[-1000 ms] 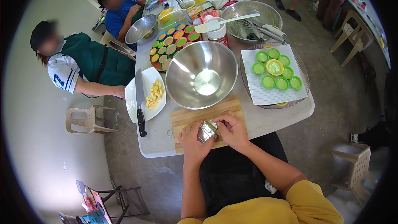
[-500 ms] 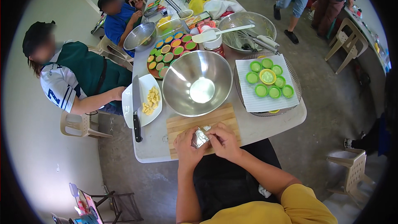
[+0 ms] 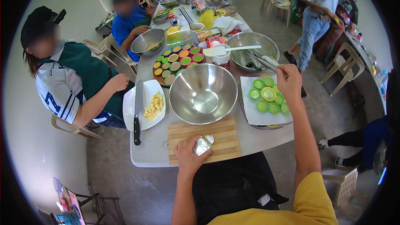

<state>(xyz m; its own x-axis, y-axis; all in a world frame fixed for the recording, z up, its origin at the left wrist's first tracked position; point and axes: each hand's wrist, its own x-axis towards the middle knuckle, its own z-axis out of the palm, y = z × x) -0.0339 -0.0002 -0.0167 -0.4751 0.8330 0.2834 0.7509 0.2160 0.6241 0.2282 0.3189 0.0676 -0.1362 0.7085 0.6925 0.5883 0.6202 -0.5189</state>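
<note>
My left hand (image 3: 189, 152) grips a small silver foil-wrapped block (image 3: 203, 145) on a wooden cutting board (image 3: 225, 131). My right hand (image 3: 288, 80) is raised above the right edge of a paper-lined round tray, its fingertips pinched together. Whatever the pinch holds, if anything, is too small to make out. Small green cups (image 3: 262, 106) stand around a yellow cup (image 3: 268, 94) on the white paper (image 3: 250, 116), partly covered by that hand. Just beyond the board sits a large steel mixing bowl (image 3: 204, 79), with nothing in it.
On the left, a white plate (image 3: 156, 123) holds pale yellow cubes (image 3: 154, 105) and a black-handled knife (image 3: 137, 112). Behind are colourful filled cups (image 3: 175, 64), a white spatula (image 3: 231, 48) and a bowl with a whisk (image 3: 254, 41). A person (image 3: 83, 79) sits at the left.
My right hand has left the foil-wrapped block and risen forward and right, over the tray. My left hand stays on the block. The view has tilted up, and the seated person's hand has left the plate.
</note>
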